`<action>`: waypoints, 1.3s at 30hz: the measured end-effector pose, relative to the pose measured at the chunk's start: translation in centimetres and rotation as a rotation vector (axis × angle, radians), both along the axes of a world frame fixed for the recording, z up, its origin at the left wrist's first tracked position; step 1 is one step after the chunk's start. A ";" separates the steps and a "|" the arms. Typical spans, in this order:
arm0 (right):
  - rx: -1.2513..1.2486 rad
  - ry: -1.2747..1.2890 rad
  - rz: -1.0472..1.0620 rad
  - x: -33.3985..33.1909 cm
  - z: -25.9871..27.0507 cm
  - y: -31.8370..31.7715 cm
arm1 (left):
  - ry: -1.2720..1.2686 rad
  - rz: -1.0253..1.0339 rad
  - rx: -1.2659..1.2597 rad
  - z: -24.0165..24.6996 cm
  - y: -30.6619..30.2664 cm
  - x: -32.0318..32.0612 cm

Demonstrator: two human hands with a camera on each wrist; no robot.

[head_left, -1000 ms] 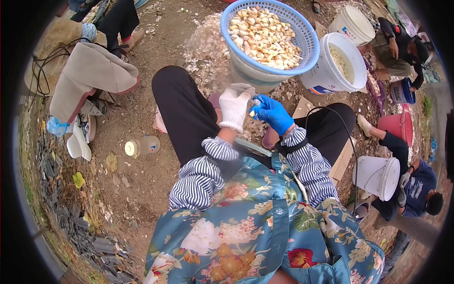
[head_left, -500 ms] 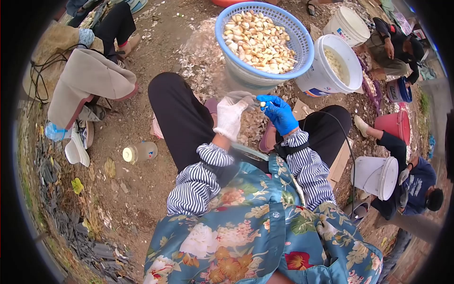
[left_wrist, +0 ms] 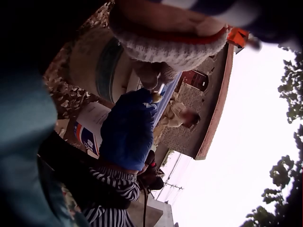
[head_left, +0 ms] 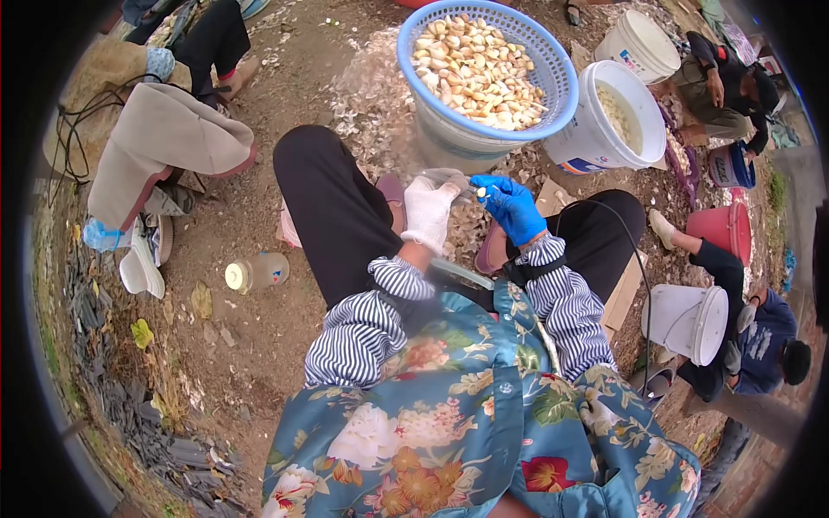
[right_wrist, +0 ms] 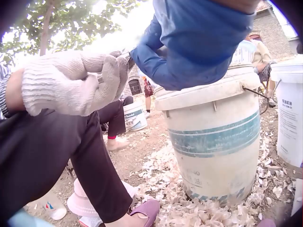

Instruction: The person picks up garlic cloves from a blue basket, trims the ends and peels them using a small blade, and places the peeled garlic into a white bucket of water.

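In the head view my left hand, in a white knit glove with greyish fingertips, is level with my right hand in a blue glove. Between thumb and fingers the right hand pinches a pale garlic clove. The left fingers are bent toward it and pinch a small, thin, blade-like piece, mostly hidden. In the left wrist view the clove shows at the blue fingertips, right beside the left fingers. Just beyond both hands, a blue colander full of unpeeled garlic cloves sits on a white bucket.
A white bucket of peeled cloves in liquid stands right of the colander. Papery skins litter the ground. To the left are a jar and a cloth-draped seat. A cable runs by the right knee; other people sit around.
The clove was lower, beneath the right fingers; now it sits higher at the blue fingertips. Both hands have shifted slightly to the right and the right hand has turned.
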State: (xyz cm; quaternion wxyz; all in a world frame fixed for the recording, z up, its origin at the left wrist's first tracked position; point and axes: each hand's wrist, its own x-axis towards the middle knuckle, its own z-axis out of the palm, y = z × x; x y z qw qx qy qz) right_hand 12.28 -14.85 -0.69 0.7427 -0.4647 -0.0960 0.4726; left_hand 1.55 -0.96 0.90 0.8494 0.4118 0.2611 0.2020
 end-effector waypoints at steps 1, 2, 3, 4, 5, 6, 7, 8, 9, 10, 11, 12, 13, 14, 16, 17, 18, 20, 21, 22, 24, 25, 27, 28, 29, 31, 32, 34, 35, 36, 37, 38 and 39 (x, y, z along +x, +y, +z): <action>0.013 0.026 0.002 -0.1 -0.1 0.0 | 0.023 0.028 0.021 -0.1 -0.2 0.0; 0.027 0.050 0.003 -0.2 -0.3 0.0 | 0.043 0.057 0.042 -0.1 -0.3 0.1; 0.043 0.071 0.004 -0.2 -0.2 0.2 | 0.045 0.062 0.037 0.0 -0.1 0.1; 0.044 0.073 -0.007 -0.3 -0.3 0.4 | 0.049 0.065 0.029 0.1 -0.1 0.1; 0.043 0.076 -0.020 -0.4 -0.4 0.7 | 0.054 0.066 0.020 0.1 -0.2 0.1; 0.042 0.078 -0.033 -0.5 -0.6 0.8 | 0.061 0.071 0.038 0.0 -0.3 0.1; 0.014 0.060 -0.050 -0.3 -1.2 0.6 | 0.068 0.078 0.058 -0.1 -0.3 0.2; -0.013 0.042 -0.067 -0.1 -2.1 0.5 | 0.075 0.085 0.078 -0.3 -0.3 0.3; -0.039 0.025 -0.084 -0.2 -2.1 0.5 | 0.065 0.096 0.059 -0.5 -0.2 0.4; -0.068 0.016 -0.086 -0.2 -2.1 0.5 | 0.054 0.107 0.039 -0.7 -0.2 0.5; -0.097 0.008 -0.088 -0.2 -2.1 0.5 | 0.045 0.117 0.019 -0.9 -0.2 0.6; -0.127 0.000 -0.091 -0.5 -1.3 0.7 | 0.063 0.116 0.045 -0.9 -0.2 0.5; -0.114 0.027 -0.103 -0.7 -0.6 0.9 | 0.081 0.116 0.071 -0.9 -0.3 0.5; -0.100 0.054 -0.114 -1.0 0.1 1.1 | 0.098 0.116 0.098 -0.9 -0.2 0.5; -0.089 0.073 -0.112 -1.2 1.2 1.4 | 0.111 0.113 0.102 -0.8 -0.1 0.6; -0.095 0.066 -0.098 -1.3 1.5 1.4 | 0.119 0.111 0.103 -0.8 -0.1 0.6; -0.100 0.060 -0.085 -1.4 1.7 1.4 | 0.112 0.115 0.091 -0.9 -0.1 0.6; -0.159 -0.046 -0.042 -1.1 0.7 1.3 | 0.098 0.122 0.067 -1.1 0.1 0.5; -0.189 -0.099 -0.021 -1.1 0.6 1.2 | 0.099 0.161 0.045 -1.5 0.3 0.5; -0.158 -0.096 -0.038 -1.1 0.5 1.0 | 0.098 0.202 0.023 -1.9 0.7 0.4; -0.093 -0.089 -0.070 -1.1 0.7 0.8 | 0.138 0.274 -0.042 -1.8 1.5 0.1; -0.066 -0.074 -0.072 -1.1 0.9 0.9 | 0.152 0.284 -0.018 -1.8 1.7 0.0; -0.012 -0.043 -0.079 -1.0 1.3 0.8 | 0.180 0.301 0.031 -1.7 1.9 0.2; -0.002 -0.040 -0.078 -1.0 1.3 0.8 | 0.183 0.249 0.081 -1.5 1.7 0.1; 0.009 -0.037 -0.077 -1.0 1.3 0.9 | 0.175 0.226 0.099 -1.5 1.6 0.2; 0.002 -0.029 -0.071 -0.9 1.0 0.8 | 0.160 0.180 0.131 -1.6 1.5 0.5; -0.014 -0.024 -0.067 -0.7 0.6 0.7 | 0.130 0.161 0.129 -1.7 1.3 0.5; -0.038 -0.018 -0.090 -0.7 0.4 0.7 | 0.069 0.124 0.124 -1.0 0.9 0.4; -0.047 -0.018 -0.118 -0.8 0.3 0.7 | 0.050 0.113 0.104 -0.6 0.8 0.3; -0.057 -0.018 -0.146 -0.9 0.4 0.8 | 0.031 0.102 0.083 -0.3 0.8 0.2; -0.059 -0.031 -0.160 -1.0 0.5 0.9 | 0.012 0.091 0.062 -0.2 0.7 0.2; -0.062 -0.044 -0.173 -1.0 0.6 1.0 | 0.008 0.071 0.015 -0.4 0.8 0.2; -0.064 -0.056 -0.186 -1.1 0.7 1.0 | 0.004 0.051 -0.033 -0.6 0.9 0.2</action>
